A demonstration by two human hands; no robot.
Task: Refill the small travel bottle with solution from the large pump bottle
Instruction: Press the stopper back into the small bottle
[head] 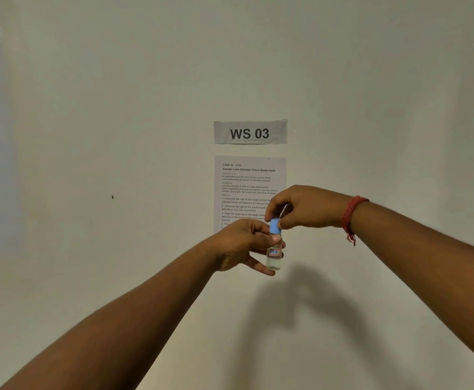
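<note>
Travel bottle [274, 256], clear, held upright at centre frame, gripped round its body by left hand [242, 246]. Blue cap [275, 226] pinched by right hand [300, 208]. Best kept vertical and steady; cap turned gently, squarely, without squeezing.

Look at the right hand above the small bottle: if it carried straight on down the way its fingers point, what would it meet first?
The right hand already pinches the blue cap, so pushing on down it would press into the travel bottle gripped by the left hand.
</note>
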